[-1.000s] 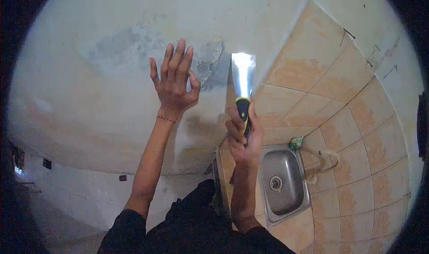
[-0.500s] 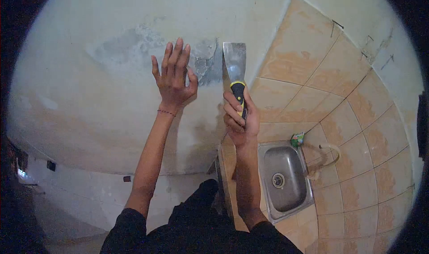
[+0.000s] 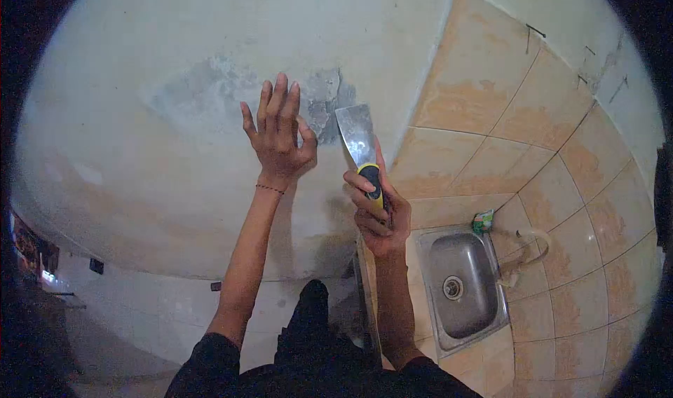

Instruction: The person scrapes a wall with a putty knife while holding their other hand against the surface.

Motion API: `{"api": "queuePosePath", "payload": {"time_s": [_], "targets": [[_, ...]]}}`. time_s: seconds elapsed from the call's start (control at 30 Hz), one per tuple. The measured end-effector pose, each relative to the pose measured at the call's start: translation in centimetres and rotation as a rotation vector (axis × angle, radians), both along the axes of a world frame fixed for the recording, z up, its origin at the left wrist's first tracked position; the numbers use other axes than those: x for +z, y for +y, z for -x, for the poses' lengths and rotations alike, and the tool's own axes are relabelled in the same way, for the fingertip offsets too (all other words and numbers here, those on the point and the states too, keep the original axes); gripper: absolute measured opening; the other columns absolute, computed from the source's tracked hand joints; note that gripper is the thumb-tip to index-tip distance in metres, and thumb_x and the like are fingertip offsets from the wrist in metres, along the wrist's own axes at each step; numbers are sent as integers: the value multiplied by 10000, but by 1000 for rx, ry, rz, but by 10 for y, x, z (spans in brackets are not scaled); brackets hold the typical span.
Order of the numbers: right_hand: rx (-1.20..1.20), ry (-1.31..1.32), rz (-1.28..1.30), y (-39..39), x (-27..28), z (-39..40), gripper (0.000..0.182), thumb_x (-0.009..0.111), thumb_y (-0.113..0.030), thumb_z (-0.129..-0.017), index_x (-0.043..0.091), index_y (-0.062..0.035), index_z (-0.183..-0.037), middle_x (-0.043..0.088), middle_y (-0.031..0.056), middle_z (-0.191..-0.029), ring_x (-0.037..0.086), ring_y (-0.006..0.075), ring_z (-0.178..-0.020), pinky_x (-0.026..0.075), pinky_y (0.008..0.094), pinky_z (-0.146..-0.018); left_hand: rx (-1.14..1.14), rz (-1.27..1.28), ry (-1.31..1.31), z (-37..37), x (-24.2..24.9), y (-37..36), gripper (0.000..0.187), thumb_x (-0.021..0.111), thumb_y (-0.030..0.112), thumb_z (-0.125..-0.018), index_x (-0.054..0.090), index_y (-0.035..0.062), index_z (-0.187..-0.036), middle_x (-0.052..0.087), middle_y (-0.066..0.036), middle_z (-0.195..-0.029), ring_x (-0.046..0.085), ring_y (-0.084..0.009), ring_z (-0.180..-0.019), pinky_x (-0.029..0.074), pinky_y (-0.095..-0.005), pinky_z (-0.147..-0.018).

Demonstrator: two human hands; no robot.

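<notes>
Gripping scraper (image 3: 356, 130): right hand (image 3: 390, 223) closed round its black-and-yellow handle (image 3: 370, 176), blade at the right edge of the wall's grey patch (image 3: 324, 97). Left hand (image 3: 282, 151) open, fingers spread, holding nothing; wall contact unclear. Judged: light, stiff, smooth blade; best held by the handle. Count: scraper, one; hands, two; sink (image 3: 440, 331), one, near right.

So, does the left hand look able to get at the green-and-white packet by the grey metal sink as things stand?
Probably not directly: the right hand, gripping the black-and-yellow-handled scraper, seems to stand between the left hand and the packet.
</notes>
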State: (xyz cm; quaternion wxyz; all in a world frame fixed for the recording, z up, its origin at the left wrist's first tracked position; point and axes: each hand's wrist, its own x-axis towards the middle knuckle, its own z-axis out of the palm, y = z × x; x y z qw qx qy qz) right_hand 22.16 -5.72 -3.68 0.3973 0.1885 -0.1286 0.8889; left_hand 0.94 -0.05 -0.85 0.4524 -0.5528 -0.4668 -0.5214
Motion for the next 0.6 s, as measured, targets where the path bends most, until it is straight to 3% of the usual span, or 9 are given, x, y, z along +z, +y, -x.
{"api": "queuePosePath", "payload": {"time_s": [0.07,0.17,0.27,0.37,0.47,0.6], "targets": [[-24,-34,-18,-1,1,2,429,440,-212,-1069,357,-193,-1490,385,52,-902,359,74,-551,332,141,-304,0,-8,-1,-1,1,0,625,506,158,-820,515,121,-1444,481,-66,-1521,384,-244,-1450,60,-510,-1246],[39,-24,122,-2,-3,3,228,421,-248,-1083,457,-76,-1229,389,47,-892,330,72,-498,327,149,-283,16,10,-5,0,-1,2,623,506,163,-822,513,116,-1443,483,-71,-1519,382,-254,-1452,54,-514,-1245],[64,-13,112,-5,1,6,199,415,-254,-1086,436,-59,-1051,383,43,-873,341,69,-515,322,156,-273,13,-2,-10,-1,-2,3,622,509,170,-820,515,112,-1440,483,-78,-1517,378,-261,-1454,50,-517,-1244],[97,5,209,-11,8,5,184,402,-198,-1078,399,-16,-1049,382,56,-861,362,74,-497,332,166,-274,16,4,-1,1,-1,3,620,509,174,-820,516,110,-1437,484,-85,-1517,376,-265,-1456,48,-519,-1245],[110,-8,193,-10,5,5,216,408,-253,-1087,442,-58,-1176,400,46,-857,362,77,-529,343,158,-278,23,-5,-4,1,-1,5,619,506,176,-819,519,111,-1434,489,-85,-1512,374,-262,-1457,48,-517,-1246],[81,4,143,-6,6,12,231,414,-252,-1085,441,-81,-1237,408,50,-859,375,79,-532,346,160,-281,5,-4,-18,-1,-1,4,619,506,176,-814,524,115,-1430,496,-80,-1508,379,-259,-1454,53,-517,-1247]]}}
